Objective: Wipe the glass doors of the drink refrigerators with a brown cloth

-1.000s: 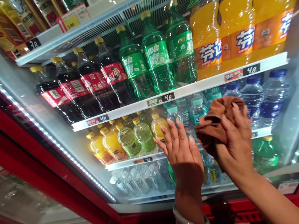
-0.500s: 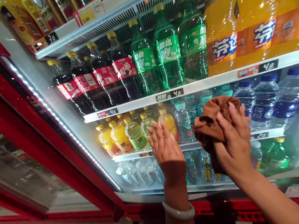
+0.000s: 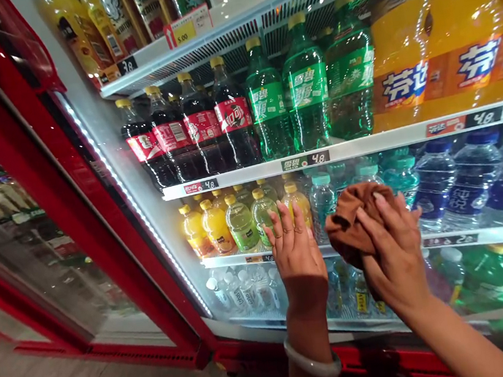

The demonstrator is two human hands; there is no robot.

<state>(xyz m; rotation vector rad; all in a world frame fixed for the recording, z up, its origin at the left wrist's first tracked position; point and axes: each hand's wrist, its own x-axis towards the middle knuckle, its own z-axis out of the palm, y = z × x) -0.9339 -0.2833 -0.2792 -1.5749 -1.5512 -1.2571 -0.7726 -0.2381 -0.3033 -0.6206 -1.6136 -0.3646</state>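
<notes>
Right hand (image 3: 394, 250) grips a bunched brown cloth (image 3: 353, 224), held up in front of the teal-capped bottles (image 3: 322, 199) in the red-framed cooler (image 3: 149, 257), just left of the blue-capped bottles (image 3: 472, 175). Left hand (image 3: 296, 254) is unclenched and holds nothing, fingers spread in front of the yellow and green drinks (image 3: 241, 222), bracelet (image 3: 312, 364) on wrist; can't tell if palm touches glass. Cola (image 3: 201, 130), green soda (image 3: 306, 88) and orange soda bottles (image 3: 468, 70) stand one shelf up.
</notes>
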